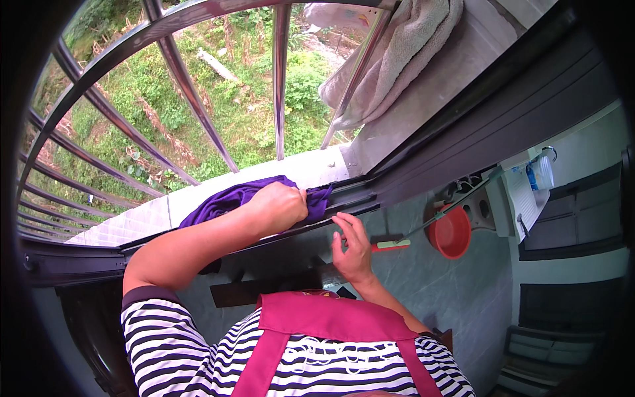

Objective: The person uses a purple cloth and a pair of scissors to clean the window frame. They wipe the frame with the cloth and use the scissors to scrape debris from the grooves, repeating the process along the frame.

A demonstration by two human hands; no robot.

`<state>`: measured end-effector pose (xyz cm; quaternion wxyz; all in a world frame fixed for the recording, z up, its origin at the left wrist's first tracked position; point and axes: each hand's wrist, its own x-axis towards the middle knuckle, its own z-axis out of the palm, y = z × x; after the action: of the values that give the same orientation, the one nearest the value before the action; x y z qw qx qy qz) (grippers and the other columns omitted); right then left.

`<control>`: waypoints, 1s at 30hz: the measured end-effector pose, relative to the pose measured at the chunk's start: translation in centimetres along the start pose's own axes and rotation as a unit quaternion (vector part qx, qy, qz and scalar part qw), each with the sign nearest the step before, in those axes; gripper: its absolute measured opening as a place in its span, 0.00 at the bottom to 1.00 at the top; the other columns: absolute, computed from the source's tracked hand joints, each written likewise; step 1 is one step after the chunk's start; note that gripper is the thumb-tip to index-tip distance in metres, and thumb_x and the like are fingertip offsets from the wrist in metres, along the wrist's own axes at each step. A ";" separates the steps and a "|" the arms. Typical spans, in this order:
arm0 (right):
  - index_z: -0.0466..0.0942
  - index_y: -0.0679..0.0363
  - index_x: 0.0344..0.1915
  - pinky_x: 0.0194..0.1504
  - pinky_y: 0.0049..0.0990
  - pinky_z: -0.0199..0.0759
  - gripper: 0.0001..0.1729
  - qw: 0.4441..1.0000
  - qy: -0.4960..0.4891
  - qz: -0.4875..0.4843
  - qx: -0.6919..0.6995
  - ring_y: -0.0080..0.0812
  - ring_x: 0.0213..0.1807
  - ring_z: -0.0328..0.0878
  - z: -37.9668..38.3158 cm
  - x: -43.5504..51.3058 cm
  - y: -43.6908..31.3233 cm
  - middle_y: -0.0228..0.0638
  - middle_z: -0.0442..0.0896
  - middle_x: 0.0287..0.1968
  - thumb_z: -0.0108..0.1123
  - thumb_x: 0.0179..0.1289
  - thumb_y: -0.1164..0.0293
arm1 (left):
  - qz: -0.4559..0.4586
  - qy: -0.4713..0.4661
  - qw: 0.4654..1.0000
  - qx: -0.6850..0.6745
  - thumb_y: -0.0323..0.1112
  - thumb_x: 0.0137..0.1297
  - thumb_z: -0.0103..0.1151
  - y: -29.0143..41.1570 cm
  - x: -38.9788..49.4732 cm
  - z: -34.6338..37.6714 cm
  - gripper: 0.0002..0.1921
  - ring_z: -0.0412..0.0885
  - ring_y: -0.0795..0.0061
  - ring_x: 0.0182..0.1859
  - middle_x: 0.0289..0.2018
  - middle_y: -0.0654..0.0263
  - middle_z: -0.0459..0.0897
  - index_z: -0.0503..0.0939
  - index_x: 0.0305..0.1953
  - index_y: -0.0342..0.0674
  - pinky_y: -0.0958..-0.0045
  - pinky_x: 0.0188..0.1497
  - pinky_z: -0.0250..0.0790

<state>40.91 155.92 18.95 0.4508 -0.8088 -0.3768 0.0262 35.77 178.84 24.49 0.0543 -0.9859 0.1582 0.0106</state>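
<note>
My left hand (282, 208) is clenched on a bunched purple cloth (223, 198) that lies over the dark window track and the pale sill. Part of the cloth is hidden under my fist and forearm, and one end sticks out past my knuckles to the right. Empty, with its fingers apart and slightly bent, my right hand (351, 248) hovers close to the inner edge of the window frame. Its fingertips are near the track (352, 196); whether they touch it I cannot tell.
Metal window bars (279, 84) curve outside the sill (317, 166). A grey towel (397, 69) hangs at the upper right, by the dark sash (496, 119). On the tiled floor are a red basin (450, 232) and a long-handled mop (392, 245). Below me is a dark bench (238, 293).
</note>
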 end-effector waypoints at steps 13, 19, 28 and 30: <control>0.81 0.56 0.37 0.38 0.40 0.74 0.07 0.992 0.087 0.009 -0.096 0.42 0.35 0.79 3.4 7.0 2.2 0.35 0.81 0.30 0.66 0.56 0.72 | -0.064 -0.019 0.990 -0.128 0.30 0.50 0.60 -1.4 1.8 -1.0 0.04 0.86 0.53 0.31 0.26 0.53 0.86 0.84 0.26 0.39 0.57 0.35 0.79; 0.79 0.59 0.34 0.38 0.40 0.73 0.07 0.969 0.114 -0.047 -0.213 0.41 0.41 0.75 3.6 6.9 2.3 0.35 0.74 0.36 0.66 0.54 0.76 | -0.026 -0.082 0.986 -0.145 0.29 0.50 0.61 -1.8 5.4 -3.0 0.07 0.86 0.51 0.35 0.28 0.52 0.86 0.85 0.32 0.38 0.56 0.37 0.79; 0.77 0.62 0.34 0.37 0.46 0.74 0.05 0.966 -0.035 -0.089 -0.239 0.51 0.42 0.76 3.9 9.0 1.1 0.43 0.74 0.36 0.60 0.55 0.79 | -0.023 -0.160 0.974 -0.158 0.27 0.53 0.60 -2.5 5.7 -4.6 0.09 0.86 0.51 0.42 0.36 0.52 0.87 0.85 0.36 0.36 0.56 0.41 0.79; 0.77 0.62 0.35 0.37 0.47 0.74 0.06 0.966 -0.039 -0.078 -0.243 0.51 0.42 0.76 4.1 9.0 1.1 0.42 0.73 0.35 0.60 0.55 0.79 | -0.032 -0.158 0.973 -0.166 0.27 0.53 0.60 -2.6 5.7 -4.5 0.09 0.86 0.51 0.41 0.35 0.51 0.87 0.85 0.36 0.36 0.55 0.41 0.79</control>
<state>46.38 164.22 18.38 0.2262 -0.8605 -0.4511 -0.0704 42.00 179.05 29.00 -0.0852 -0.9715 0.1115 0.1909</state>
